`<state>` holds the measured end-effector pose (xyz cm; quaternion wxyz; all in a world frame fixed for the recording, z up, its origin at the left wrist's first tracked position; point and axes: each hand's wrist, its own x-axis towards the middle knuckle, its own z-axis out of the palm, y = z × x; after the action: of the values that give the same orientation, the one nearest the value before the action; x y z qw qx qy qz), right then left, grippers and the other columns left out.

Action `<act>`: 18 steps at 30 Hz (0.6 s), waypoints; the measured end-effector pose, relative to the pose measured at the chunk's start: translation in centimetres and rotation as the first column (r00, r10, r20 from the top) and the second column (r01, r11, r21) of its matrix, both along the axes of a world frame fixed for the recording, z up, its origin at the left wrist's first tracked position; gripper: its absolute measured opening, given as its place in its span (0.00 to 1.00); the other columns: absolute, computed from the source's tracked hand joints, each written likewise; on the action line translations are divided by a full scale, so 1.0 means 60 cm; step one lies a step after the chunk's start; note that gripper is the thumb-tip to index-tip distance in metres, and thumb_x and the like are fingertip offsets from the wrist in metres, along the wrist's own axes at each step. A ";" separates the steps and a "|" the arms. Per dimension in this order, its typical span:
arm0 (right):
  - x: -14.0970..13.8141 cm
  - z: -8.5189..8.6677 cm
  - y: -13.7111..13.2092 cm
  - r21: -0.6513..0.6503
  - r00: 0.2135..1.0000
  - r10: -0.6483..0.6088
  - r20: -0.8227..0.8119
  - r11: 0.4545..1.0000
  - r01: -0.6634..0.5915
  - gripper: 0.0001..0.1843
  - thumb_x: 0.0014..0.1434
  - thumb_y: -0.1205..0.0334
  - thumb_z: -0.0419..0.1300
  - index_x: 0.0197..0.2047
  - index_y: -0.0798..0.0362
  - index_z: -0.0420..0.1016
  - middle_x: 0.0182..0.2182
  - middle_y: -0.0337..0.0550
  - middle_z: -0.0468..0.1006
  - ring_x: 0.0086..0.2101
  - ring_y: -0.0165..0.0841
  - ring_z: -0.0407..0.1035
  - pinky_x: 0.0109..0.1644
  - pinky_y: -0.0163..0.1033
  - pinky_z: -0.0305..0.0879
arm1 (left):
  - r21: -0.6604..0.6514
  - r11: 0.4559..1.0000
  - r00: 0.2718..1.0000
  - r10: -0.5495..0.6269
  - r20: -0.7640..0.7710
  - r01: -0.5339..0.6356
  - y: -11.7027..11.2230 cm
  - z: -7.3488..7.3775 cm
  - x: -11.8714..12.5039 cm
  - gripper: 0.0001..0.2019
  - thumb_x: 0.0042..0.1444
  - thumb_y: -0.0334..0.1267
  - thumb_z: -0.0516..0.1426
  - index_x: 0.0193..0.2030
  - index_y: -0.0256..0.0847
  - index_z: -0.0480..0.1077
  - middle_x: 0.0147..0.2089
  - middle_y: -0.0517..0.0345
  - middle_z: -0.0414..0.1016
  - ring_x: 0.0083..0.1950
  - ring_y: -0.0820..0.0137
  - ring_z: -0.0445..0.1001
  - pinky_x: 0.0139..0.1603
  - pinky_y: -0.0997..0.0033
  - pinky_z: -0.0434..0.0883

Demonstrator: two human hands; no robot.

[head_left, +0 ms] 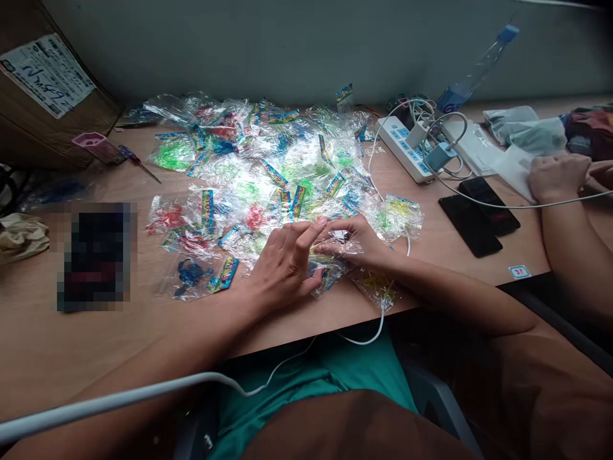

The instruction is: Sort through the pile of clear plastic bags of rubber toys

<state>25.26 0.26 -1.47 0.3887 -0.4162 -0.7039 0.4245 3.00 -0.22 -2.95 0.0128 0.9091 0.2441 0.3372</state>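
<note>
My left hand (287, 259) and my right hand (360, 245) meet near the table's front edge, over a small clear plastic bag (335, 267). The right fingers are closed on the upper part of this bag. On its left side, my left fingers are bent around it with the thumb low against it; the exact grip is partly hidden. A large pile of similar clear bags (239, 191) spreads behind my hands, holding green, red, blue and yellow pieces under colourful printed header strips. One bag with a dark blue piece (190, 273) lies left of my left hand.
A white power strip (405, 148) with chargers and cables stands back right, near a tilted water bottle (474, 73). Two dark phones (472, 227) lie before another person's hand (558, 177). A screwdriver (138, 163) and cardboard box (33, 121) are left. A white cable crosses my lap.
</note>
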 end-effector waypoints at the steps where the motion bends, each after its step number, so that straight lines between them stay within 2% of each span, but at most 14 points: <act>1: 0.001 0.002 0.001 -0.011 1.000 0.003 0.002 1.000 -0.003 0.15 0.56 0.48 0.74 0.35 0.52 0.86 0.33 0.40 0.85 0.38 0.35 0.77 0.47 0.40 0.70 | 0.004 1.000 1.000 0.000 0.007 0.000 0.000 0.000 0.000 0.50 0.59 0.37 0.63 0.79 0.39 0.37 0.64 0.37 0.67 0.60 0.50 0.70 0.54 0.49 0.74; 7: 0.012 0.009 0.007 -0.116 0.993 0.116 -0.014 0.986 -0.117 0.16 0.55 0.48 0.75 0.37 0.53 0.87 0.35 0.41 0.84 0.37 0.35 0.76 0.43 0.39 0.70 | 0.015 1.000 1.000 -0.012 0.010 0.012 0.000 0.002 0.001 0.48 0.60 0.37 0.63 0.79 0.38 0.37 0.63 0.37 0.68 0.59 0.50 0.70 0.53 0.49 0.75; 10: 0.010 0.005 0.006 -0.100 0.991 0.127 -0.036 0.986 -0.130 0.16 0.56 0.48 0.75 0.39 0.52 0.87 0.36 0.41 0.84 0.38 0.36 0.76 0.45 0.40 0.71 | 0.016 0.999 0.999 -0.052 0.012 0.051 -0.002 0.001 0.002 0.48 0.61 0.36 0.62 0.79 0.39 0.36 0.64 0.37 0.67 0.60 0.51 0.70 0.54 0.50 0.75; 15: 0.002 -0.002 0.001 -0.053 0.986 0.161 -0.045 0.985 -0.163 0.19 0.54 0.44 0.76 0.33 0.53 0.85 0.28 0.38 0.79 0.33 0.34 0.73 0.39 0.39 0.70 | 0.062 0.993 0.995 -0.095 -0.013 0.095 -0.008 0.004 0.003 0.48 0.63 0.36 0.62 0.80 0.41 0.35 0.65 0.38 0.68 0.61 0.53 0.70 0.56 0.49 0.74; 18: 0.001 -0.001 -0.001 -0.050 0.983 0.164 -0.080 0.984 -0.169 0.22 0.52 0.42 0.76 0.33 0.54 0.83 0.31 0.40 0.80 0.36 0.35 0.74 0.41 0.39 0.72 | 0.066 0.993 0.995 -0.100 -0.021 0.101 -0.009 0.006 0.001 0.49 0.62 0.36 0.62 0.80 0.41 0.35 0.67 0.38 0.67 0.62 0.52 0.70 0.57 0.49 0.74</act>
<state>25.30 0.19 -1.54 0.3662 -0.3504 -0.7088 0.4907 3.08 -0.78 -2.59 -0.0027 0.9231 0.1868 0.3363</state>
